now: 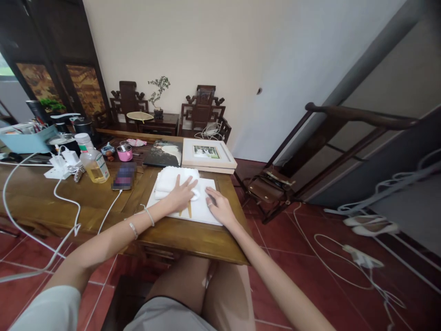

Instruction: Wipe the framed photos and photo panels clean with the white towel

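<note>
A white flat board or book [207, 215] with gold-brown marks lies near the front edge of the wooden table. Folded on its upper left part is a white towel [166, 182]. My left hand [179, 195] rests on the towel's right side with the fingers spread. A rolled or bunched bit of white shows beside its fingertips. My right hand [220, 208] lies on the board's right side, touching its surface. Its fingers are stretched out, the thumb apart, and nothing shows in it.
Behind the board are a dark picture album [163, 153] and a white framed photo [208, 155]. Leftward stand a phone [124, 176] on a cable, a bottle of yellow liquid [93, 163], a pink cup [124, 152] and a power strip [59, 169]. A chair [358, 117] holds a brown bag [265, 187].
</note>
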`<state>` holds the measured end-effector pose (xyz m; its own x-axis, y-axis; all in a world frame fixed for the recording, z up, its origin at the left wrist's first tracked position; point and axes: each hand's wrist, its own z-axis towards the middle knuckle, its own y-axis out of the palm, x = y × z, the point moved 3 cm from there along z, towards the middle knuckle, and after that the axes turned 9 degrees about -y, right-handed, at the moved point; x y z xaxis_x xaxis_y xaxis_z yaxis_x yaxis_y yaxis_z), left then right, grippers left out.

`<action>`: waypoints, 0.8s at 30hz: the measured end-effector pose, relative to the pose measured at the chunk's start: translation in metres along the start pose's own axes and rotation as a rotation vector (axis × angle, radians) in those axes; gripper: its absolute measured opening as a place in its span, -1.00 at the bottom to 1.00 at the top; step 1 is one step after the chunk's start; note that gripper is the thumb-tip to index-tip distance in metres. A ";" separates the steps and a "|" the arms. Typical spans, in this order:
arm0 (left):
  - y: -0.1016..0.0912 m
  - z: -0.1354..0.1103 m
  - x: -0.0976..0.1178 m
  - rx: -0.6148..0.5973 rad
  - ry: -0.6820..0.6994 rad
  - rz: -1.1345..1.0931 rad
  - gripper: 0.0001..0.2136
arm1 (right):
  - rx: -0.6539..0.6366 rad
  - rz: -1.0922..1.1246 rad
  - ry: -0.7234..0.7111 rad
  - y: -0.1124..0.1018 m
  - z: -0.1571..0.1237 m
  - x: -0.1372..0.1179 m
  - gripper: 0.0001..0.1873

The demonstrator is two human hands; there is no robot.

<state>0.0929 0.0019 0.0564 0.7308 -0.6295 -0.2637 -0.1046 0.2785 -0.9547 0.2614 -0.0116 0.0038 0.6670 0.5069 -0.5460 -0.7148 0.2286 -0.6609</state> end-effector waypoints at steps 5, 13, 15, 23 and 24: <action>-0.014 -0.013 0.027 -0.069 0.049 0.006 -0.74 | -0.004 -0.001 0.003 -0.001 -0.001 -0.001 -0.58; -0.031 -0.057 0.035 -0.162 0.016 -0.012 -0.74 | -0.014 -0.007 0.001 -0.001 0.000 -0.003 -0.56; -0.021 -0.049 0.007 -0.177 -0.052 -0.033 -0.68 | -0.007 -0.008 0.005 0.000 -0.001 -0.002 -0.58; -0.009 -0.032 -0.069 -0.280 -0.190 -0.278 -0.74 | -0.005 -0.019 -0.011 0.001 -0.001 0.001 -0.60; -0.015 -0.034 -0.073 -0.259 -0.179 -0.318 -0.73 | -0.001 -0.018 -0.011 0.001 -0.001 0.001 -0.60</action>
<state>0.0181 0.0185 0.0853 0.8568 -0.5128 0.0546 -0.0047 -0.1136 -0.9935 0.2613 -0.0118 0.0019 0.6772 0.5121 -0.5284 -0.7027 0.2370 -0.6708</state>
